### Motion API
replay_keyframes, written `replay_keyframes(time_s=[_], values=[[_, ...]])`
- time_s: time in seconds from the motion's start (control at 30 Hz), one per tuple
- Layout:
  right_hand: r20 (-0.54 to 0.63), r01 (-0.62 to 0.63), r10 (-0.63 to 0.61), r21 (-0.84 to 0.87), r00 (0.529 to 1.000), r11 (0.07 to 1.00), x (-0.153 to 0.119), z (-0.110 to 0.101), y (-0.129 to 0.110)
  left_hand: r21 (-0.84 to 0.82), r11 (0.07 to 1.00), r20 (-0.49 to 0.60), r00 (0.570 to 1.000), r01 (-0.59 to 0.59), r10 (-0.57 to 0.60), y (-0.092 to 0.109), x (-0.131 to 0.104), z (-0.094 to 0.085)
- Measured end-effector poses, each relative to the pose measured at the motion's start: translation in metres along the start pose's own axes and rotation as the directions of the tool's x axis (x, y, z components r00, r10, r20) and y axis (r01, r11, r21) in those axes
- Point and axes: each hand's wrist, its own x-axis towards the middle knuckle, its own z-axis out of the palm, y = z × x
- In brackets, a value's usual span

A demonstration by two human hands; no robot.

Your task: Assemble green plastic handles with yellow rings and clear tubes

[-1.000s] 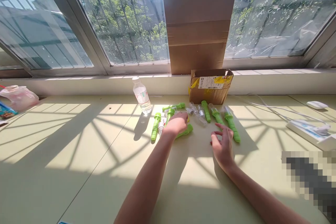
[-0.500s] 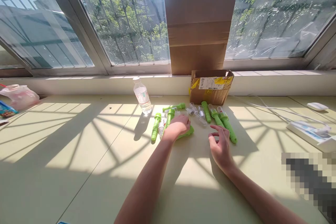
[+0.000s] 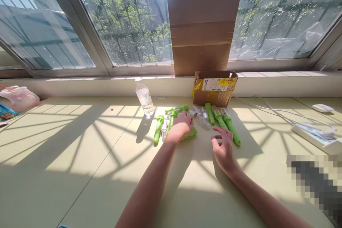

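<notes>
My left hand (image 3: 182,125) reaches into a group of green plastic tubes and clear plastic pieces. Its fingers are bent and close together; whatever they hold, if anything, is hidden beneath them. Beside it on the left lie a green ribbed tube (image 3: 158,130) and a small clear piece (image 3: 164,133). Another green tube (image 3: 191,134) shows under its right side, and one more (image 3: 177,109) lies behind it. My right hand (image 3: 223,149) hovers with curved fingers apart and nothing in them. Just past it are green tubes with clear ends (image 3: 233,128) and loose clear caps (image 3: 205,123).
A water bottle (image 3: 145,99) stands behind the tubes on the left. A cardboard box (image 3: 212,96) sits by the window sill. On the right are a power strip (image 3: 311,135) with cables and a white oval object (image 3: 323,108). A pinkish plastic bag (image 3: 21,99) lies far left.
My left hand's fingers have shifted slightly forward over the clear pieces, with the knuckles now showing more. My right hand has barely moved.
</notes>
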Motion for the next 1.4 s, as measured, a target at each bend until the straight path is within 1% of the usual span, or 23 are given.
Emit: replay_keyframes(time_s=[0.07,0.23,0.4,0.57,0.73,0.83,1.03,1.23,1.3,1.4], values=[[0.002,0.008,-0.008,-0.002,1.0,1.0,0.0,0.0,0.001,0.0,1.0,-0.027,0.999,-0.018,0.018,0.001,-0.001,-0.001],[0.013,0.025,-0.025,-0.006,1.0,1.0,0.001,0.001,0.003,0.034,0.998,0.01,0.999,-0.046,0.046,0.005,-0.001,-0.001],[0.035,0.043,-0.043,-0.005,0.998,0.999,0.001,0.001,0.002,0.062,0.998,0.047,0.999,-0.018,0.015,0.009,0.0,0.003],[0.049,0.033,-0.032,-0.008,0.998,0.999,0.0,0.001,0.001,0.081,0.997,0.116,0.993,0.006,-0.015,0.013,0.001,0.007],[0.054,0.035,-0.034,-0.013,0.998,0.999,0.0,0.001,0.001,0.074,0.997,0.152,0.988,-0.003,-0.009,0.014,-0.002,0.005],[0.053,0.034,-0.033,-0.016,0.998,0.999,0.0,0.001,0.001,0.056,0.998,0.129,0.992,-0.021,0.013,0.013,-0.004,0.0],[0.071,0.024,-0.023,-0.016,0.997,1.0,0.0,0.0,0.0,-0.023,0.996,0.035,0.996,-0.084,0.085,0.005,-0.006,-0.007],[0.074,0.031,-0.03,-0.022,0.997,0.999,0.0,0.001,0.003,-0.131,0.986,-0.053,0.994,-0.102,0.095,-0.003,-0.002,-0.014],[0.076,0.037,-0.035,-0.022,0.996,0.999,0.0,0.001,0.004,-0.177,0.977,-0.056,0.993,-0.115,0.106,-0.005,-0.003,-0.017],[0.079,0.047,-0.045,-0.022,0.996,0.999,0.0,0.002,0.006,-0.207,0.972,-0.016,0.994,-0.109,0.108,-0.006,-0.006,-0.022]])
